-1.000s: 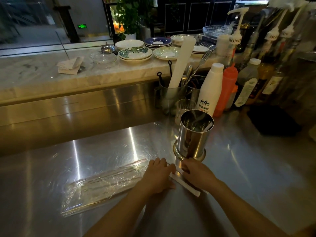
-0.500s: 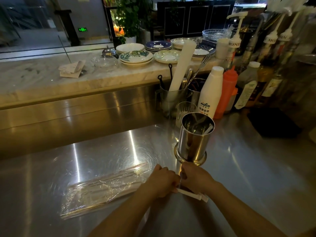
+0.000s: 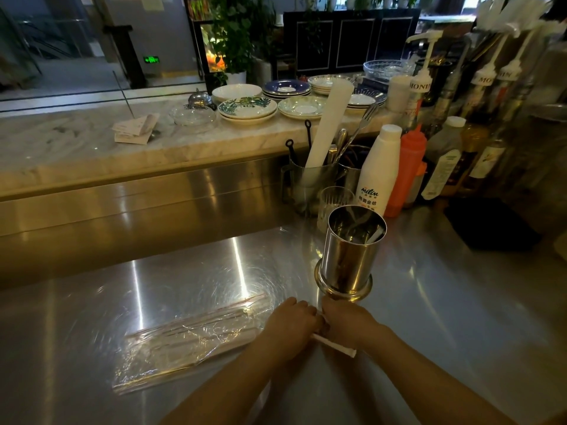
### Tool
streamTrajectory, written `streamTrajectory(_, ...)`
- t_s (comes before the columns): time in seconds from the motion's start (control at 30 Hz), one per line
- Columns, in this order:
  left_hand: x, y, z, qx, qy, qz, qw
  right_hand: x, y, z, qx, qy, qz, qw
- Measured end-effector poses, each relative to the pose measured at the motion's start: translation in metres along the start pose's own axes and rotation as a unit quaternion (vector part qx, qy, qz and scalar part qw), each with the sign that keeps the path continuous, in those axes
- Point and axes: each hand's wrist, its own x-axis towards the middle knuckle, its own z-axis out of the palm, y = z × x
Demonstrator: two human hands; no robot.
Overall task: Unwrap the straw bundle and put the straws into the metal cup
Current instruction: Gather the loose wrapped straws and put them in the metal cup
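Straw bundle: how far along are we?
Done: metal cup already holds a few paper-wrapped straws. In hand: left hand and right hand are together on one white paper-wrapped straw beside the cup's base. Left: clear plastic wrap still holds straws on the steel counter.

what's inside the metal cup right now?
Inside the metal cup, one pale paper-wrapped end leans against the right inner wall; darker shapes there may be reflections. The bottom is hidden by the cup's wall.
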Motion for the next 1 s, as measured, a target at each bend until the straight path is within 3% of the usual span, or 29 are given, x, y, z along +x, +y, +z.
streamTrajectory(0.13,-0.006,-0.009,-0.003,-0.005,0.014,-0.028,0.999,-0.001,0.000,-0.012,0.003,-0.019,0.019,1.000)
streamTrajectory(0.23,-0.014,-0.022,-0.011,-0.042,0.071,-0.056,0.995,-0.008,0.000,-0.039,0.025,0.002,0.014,1.000)
streamTrajectory(0.37,-0.018,-0.036,-0.031,-0.130,0.178,-0.129,0.967,-0.024,-0.007,-0.089,0.134,0.102,-0.035,0.985)
streamTrajectory(0.53,-0.013,-0.044,-0.077,-0.270,0.293,-0.207,0.894,-0.046,-0.021,-0.141,0.170,0.265,-0.094,0.944)
streamTrajectory(0.63,-0.004,-0.038,-0.117,-0.366,0.351,-0.188,0.841,-0.059,-0.024,-0.161,0.221,0.363,-0.104,0.899)
streamTrajectory(0.83,0.022,-0.019,-0.187,-0.454,0.443,-0.105,0.766,-0.062,-0.013,-0.186,0.275,0.517,-0.069,0.808)
streamTrajectory(0.93,0.042,-0.009,-0.196,-0.457,0.455,-0.095,0.759,-0.059,-0.004,-0.183,0.283,0.542,-0.044,0.790)
streamTrajectory(1.0,0.057,-0.005,-0.188,-0.444,0.428,-0.108,0.780,-0.051,0.003,-0.176,0.286,0.528,-0.024,0.799)
